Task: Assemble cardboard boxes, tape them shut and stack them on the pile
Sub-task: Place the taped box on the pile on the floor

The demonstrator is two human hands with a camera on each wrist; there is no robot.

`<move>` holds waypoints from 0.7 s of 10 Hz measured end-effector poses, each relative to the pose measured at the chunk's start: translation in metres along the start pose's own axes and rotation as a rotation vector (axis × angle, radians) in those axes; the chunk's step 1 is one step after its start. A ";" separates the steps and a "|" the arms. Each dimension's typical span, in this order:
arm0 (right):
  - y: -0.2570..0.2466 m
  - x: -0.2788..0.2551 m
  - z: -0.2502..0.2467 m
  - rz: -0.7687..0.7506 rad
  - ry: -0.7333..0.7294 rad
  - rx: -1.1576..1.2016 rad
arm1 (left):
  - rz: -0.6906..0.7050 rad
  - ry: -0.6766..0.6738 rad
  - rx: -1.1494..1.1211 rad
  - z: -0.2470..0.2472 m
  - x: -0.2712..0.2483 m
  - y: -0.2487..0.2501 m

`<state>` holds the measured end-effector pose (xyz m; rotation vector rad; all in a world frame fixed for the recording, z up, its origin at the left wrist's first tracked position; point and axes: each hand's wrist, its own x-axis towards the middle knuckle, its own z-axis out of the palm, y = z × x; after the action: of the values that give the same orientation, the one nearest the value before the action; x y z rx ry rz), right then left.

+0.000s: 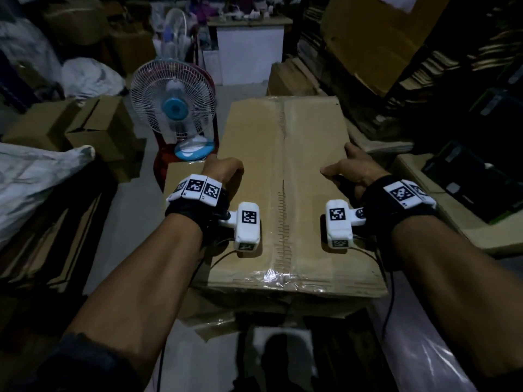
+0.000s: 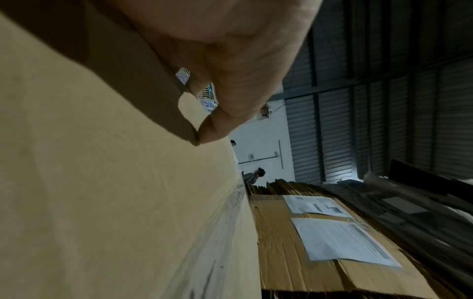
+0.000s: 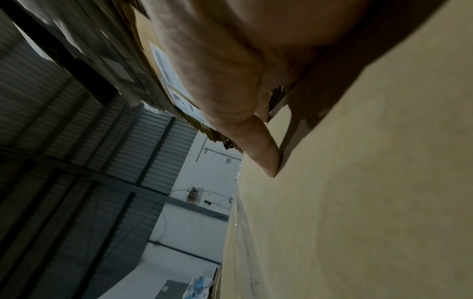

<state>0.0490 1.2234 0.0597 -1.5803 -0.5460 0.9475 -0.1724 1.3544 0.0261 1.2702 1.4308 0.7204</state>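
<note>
Between the two grips lies the taped cardboard box [image 1: 285, 193], each long side clasped: left hand [image 1: 223, 171] and right hand [image 1: 351, 171] curl over its edges. Probably light but bulky, with flexible walls; hold low. Beyond the left grip, a fan [image 1: 174, 108] crowds; stacked cardboard [image 1: 368, 38] narrows the right.

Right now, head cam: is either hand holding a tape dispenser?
No. The left hand and right hand each grip a side edge of the cardboard box; no dispenser is in either.

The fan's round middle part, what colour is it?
Blue, on the white fan; the head view shows it best.
</note>
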 end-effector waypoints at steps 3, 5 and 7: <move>-0.016 0.118 0.014 0.064 -0.077 -0.124 | -0.033 0.077 -0.004 0.032 0.057 0.028; 0.004 0.156 0.024 0.097 -0.115 -0.362 | -0.046 0.025 0.337 0.042 0.087 0.018; 0.010 0.165 0.024 0.087 -0.054 -0.457 | -0.052 0.079 0.487 0.047 0.081 0.015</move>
<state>0.1212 1.3635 0.0037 -2.0023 -0.7764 0.9780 -0.1145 1.4260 0.0016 1.5772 1.7648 0.3989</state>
